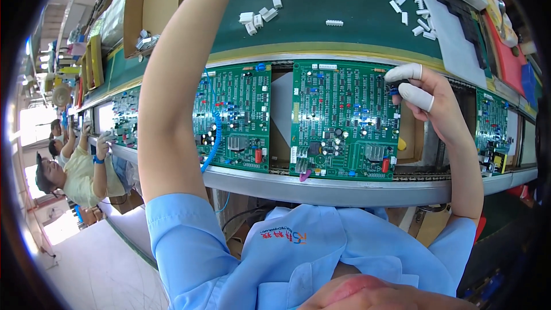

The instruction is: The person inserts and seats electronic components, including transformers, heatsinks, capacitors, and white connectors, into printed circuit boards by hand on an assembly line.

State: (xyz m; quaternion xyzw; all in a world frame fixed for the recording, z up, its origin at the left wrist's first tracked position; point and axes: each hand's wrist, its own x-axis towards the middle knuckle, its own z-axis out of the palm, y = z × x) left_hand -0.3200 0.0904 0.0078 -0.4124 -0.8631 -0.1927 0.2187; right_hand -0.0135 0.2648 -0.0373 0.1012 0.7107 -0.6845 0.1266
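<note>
On the head view I have the right hand (434, 96) right of centre, thumb and finger pinched on a small dark part (394, 86) at the upper right corner of the mid-frame green board (346, 120); the left hand lies past the top edge, its grip unseen. I'd judge the board mostly filled, this part perhaps unseated, and the loose white plugs (334, 23) up top unfitted.
</note>
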